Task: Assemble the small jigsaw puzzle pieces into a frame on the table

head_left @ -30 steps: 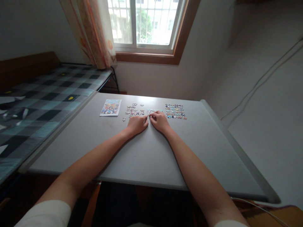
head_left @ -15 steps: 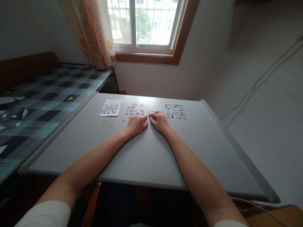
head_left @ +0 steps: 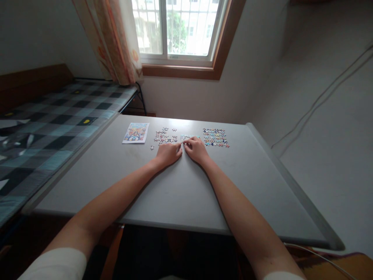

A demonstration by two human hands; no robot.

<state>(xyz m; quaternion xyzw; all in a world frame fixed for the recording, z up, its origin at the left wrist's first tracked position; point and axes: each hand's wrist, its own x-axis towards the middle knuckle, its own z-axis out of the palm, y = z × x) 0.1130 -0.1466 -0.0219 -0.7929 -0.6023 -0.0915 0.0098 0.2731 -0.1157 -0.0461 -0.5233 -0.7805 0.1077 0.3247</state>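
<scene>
Two hands of ours, the left hand (head_left: 169, 153) and the right hand (head_left: 196, 149), meet with bent fingertips almost together; whether they grip a piece we cannot tell. Just beyond our right fingers lies the pale patch of puzzle pieces (head_left: 186, 137) on the counter (head_left: 180, 194), between the left group of pieces (head_left: 166, 137) and the right group (head_left: 215, 137). We'd do best to steady neighbours with one hand, line up tabs, press straight down without sliding, and check against the picture sheet (head_left: 135, 133).

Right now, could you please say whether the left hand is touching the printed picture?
Apart: the head view shows tabletop between the left hand and the printed picture.
</scene>
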